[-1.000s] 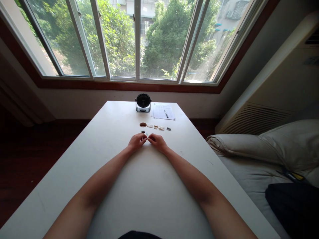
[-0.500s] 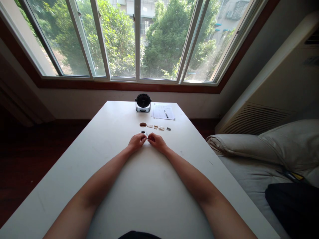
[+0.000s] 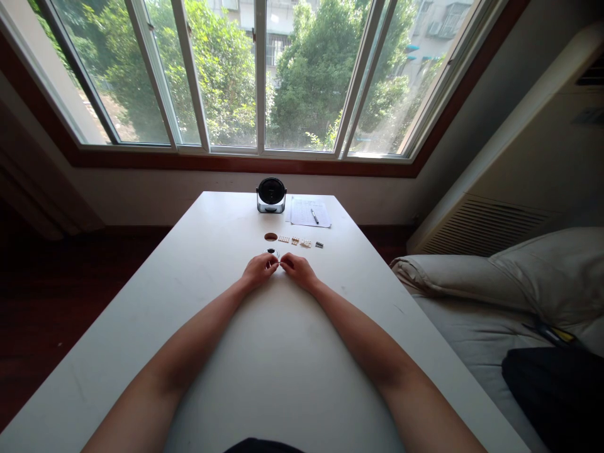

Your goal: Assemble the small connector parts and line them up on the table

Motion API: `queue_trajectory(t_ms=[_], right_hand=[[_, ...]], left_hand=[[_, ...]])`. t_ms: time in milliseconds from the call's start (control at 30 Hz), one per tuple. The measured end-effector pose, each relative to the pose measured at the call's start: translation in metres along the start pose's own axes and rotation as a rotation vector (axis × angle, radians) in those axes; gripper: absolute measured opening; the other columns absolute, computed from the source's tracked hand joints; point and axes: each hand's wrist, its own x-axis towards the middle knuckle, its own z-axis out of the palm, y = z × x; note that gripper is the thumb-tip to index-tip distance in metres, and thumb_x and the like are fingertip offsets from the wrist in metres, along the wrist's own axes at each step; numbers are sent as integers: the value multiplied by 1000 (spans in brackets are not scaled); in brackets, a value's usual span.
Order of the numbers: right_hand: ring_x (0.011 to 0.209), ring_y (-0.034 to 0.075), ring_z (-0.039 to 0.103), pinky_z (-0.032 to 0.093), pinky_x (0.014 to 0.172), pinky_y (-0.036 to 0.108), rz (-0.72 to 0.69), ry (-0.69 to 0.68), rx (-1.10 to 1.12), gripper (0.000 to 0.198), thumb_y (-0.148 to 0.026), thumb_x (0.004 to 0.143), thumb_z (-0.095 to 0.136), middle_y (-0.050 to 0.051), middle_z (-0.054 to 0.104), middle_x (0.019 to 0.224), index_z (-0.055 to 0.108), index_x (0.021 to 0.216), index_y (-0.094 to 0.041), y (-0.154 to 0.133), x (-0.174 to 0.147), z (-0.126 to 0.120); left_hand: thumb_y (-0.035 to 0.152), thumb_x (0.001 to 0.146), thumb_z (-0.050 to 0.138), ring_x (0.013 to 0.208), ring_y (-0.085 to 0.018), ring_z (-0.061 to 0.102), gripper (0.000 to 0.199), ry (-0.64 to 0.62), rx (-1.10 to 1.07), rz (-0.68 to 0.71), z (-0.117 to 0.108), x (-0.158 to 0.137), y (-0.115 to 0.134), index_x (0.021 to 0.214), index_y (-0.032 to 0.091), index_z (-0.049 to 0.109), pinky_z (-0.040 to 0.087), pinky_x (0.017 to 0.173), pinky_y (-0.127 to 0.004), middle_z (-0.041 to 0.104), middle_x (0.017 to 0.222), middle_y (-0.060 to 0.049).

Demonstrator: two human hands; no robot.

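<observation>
My left hand (image 3: 260, 269) and my right hand (image 3: 297, 270) meet over the white table (image 3: 283, 352), fingertips close together. Both are closed in a pinch, and whatever sits between the fingertips is too small to name. Just beyond my left fingers is a small round whitish thing (image 3: 272, 251) with a dark middle, partly hidden by the hand. Behind it lies a reddish-brown round shape (image 3: 270, 237). To the right runs a row of small flat pieces that look like pill blister packs: a white-dotted one (image 3: 284, 239), a yellowish one (image 3: 295, 240), a pale one (image 3: 306, 243) and a grey one (image 3: 319, 245).
At the table's far end stands a small black fan (image 3: 272, 192). Beside it are paper sheets (image 3: 302, 211) with a pen (image 3: 314, 216) on top. A padded beige seat (image 3: 472, 314) borders the table on the right, with dark cloth (image 3: 557, 396) on it. Windows (image 3: 231, 75) lie beyond.
My fingers have shifted slightly at the fingertips; the dark sliver seen between them before no longer shows. Arms and the things on the table stay where they were.
</observation>
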Motion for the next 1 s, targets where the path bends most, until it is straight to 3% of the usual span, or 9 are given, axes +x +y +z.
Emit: queue_trajectory(t_ms=[567,1000], right_hand=[[63,13,51,39,63,24,-17,10,-11,13,-31,85,57,-2,62,71,64,86,-21,-3,-1,0],[62,13,51,40,63,24,2,24,7,16,-36,87,57,-2,62,71,64,93,-22,-7,-2,-1]], left_hand=[[32,90,55,76,-17,60,19,-7,52,14,-2,0,4,87,22,70,45,69,-28,69,86,-4],[33,91,53,78,-18,61,20,-33,33,-1,-2,0,4,89,23,70,46,70,-28,70,87,-4]])
